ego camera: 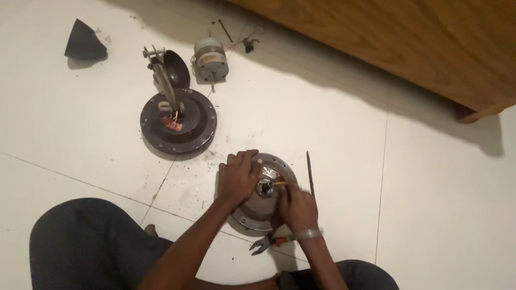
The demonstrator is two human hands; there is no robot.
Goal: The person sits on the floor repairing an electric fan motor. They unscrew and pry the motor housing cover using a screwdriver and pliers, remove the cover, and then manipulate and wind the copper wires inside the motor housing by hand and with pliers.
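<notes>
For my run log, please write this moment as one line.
left hand: rests on grey motor housing | right hand: fingers at its centre hub | pliers: on floor, near right wrist

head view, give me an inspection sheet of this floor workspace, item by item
surface: white tiled floor, dark smudges and specks near the work
job's things: round grey motor housing flat on the floor under both hands; thin yellowish wire at its centre hub
clutter: second dark round motor disc with an upright bracket, small cylindrical motor, black cone-shaped piece, pliers, long thin dark tool
hands: left hand pressed on the housing top; right hand at the hub, wristband on its wrist
cables: short coloured wires on the dark disc, loose wire bits near the small motor
surroundings: wooden furniture at top right
</notes>
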